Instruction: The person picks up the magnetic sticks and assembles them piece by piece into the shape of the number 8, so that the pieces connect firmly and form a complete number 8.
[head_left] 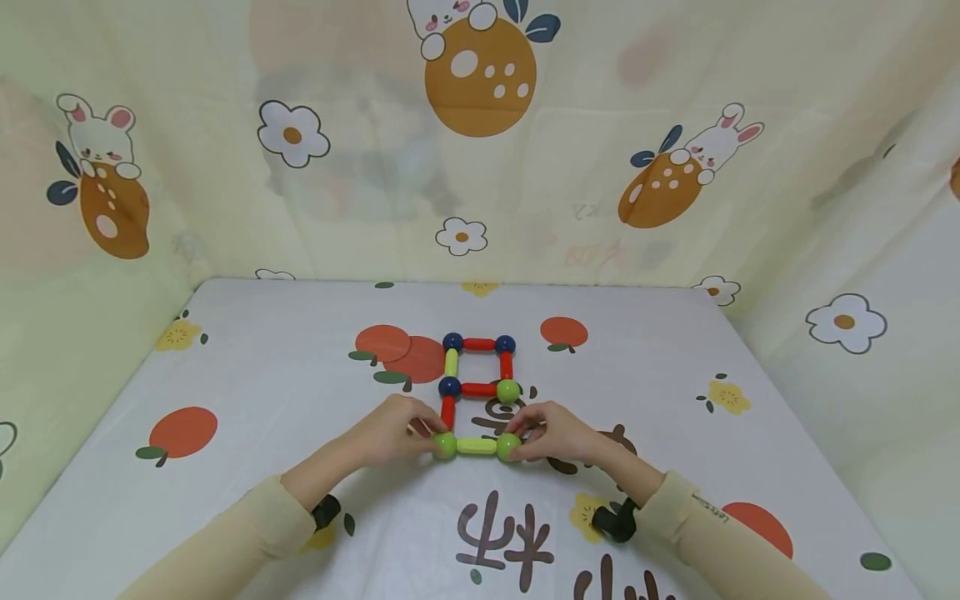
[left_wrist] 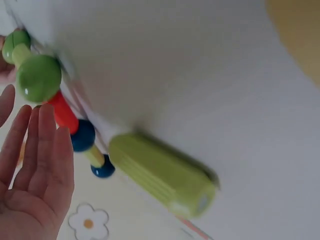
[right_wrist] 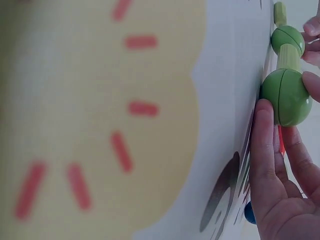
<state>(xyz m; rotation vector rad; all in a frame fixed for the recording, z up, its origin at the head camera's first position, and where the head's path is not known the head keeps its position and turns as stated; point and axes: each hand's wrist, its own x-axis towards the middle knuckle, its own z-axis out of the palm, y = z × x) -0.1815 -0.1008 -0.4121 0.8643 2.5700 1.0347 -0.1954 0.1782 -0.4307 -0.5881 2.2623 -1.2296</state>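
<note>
On the table lies a frame of ball-and-stick pieces, with dark blue balls (head_left: 453,342), red sticks (head_left: 478,344) and yellow-green sticks (head_left: 452,363) forming a square. A red stick runs from the square to the near left green ball (head_left: 445,446). A yellow-green stick (head_left: 477,447) links that ball to the near right green ball (head_left: 508,447). My left hand (head_left: 397,429) pinches the left ball, its fingertips and thumb at the ball's edge. With thumb and fingers, my right hand (head_left: 558,432) grips the right ball. A separate yellow-green stick (left_wrist: 162,172) shows in the left wrist view.
The white tablecloth (head_left: 262,367) carries printed fruit, flowers and dark lettering. Patterned curtains (head_left: 360,208) stand behind and along both sides of the table. Black wrist-camera parts (head_left: 617,522) show below the right sleeve.
</note>
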